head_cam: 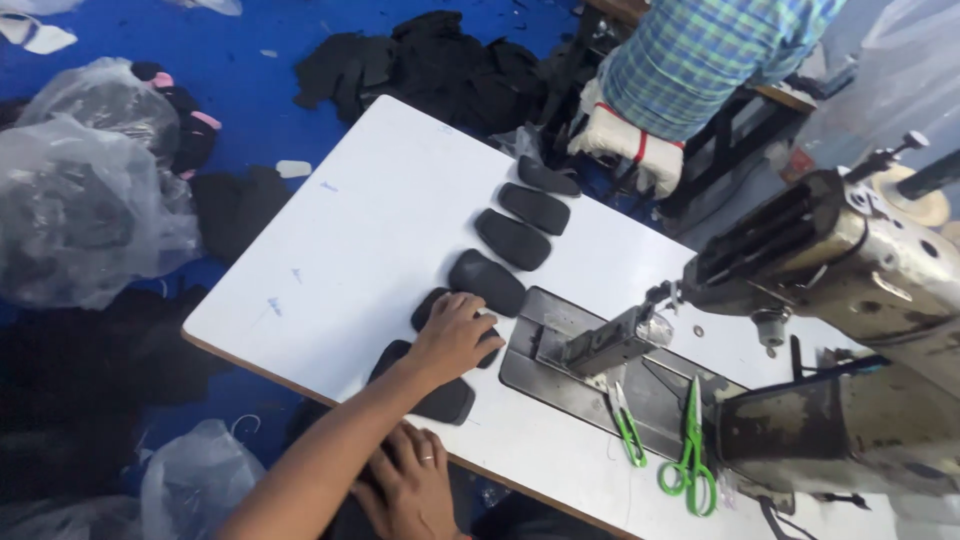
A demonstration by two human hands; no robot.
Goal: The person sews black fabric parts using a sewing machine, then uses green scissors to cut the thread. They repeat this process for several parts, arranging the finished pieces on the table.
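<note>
Head view: one hand (452, 337) lies flat, fingers spread, on a black pad (455, 322) in the row on the table (380, 230), pinning it w/o clamping. Other hand (408, 485) sits below the table edge, loosely curled; can't tell if it holds anything. Scissors (690, 450) lie by the sewing machine (850, 300), within reach.

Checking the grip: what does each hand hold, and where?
Nothing is gripped: the right hand lies flat on a black pad; the left hand rests below the table edge.

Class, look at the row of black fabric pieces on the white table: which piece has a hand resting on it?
The second black oval fabric piece from the near end, under the right hand; the others lie uncovered.
</note>
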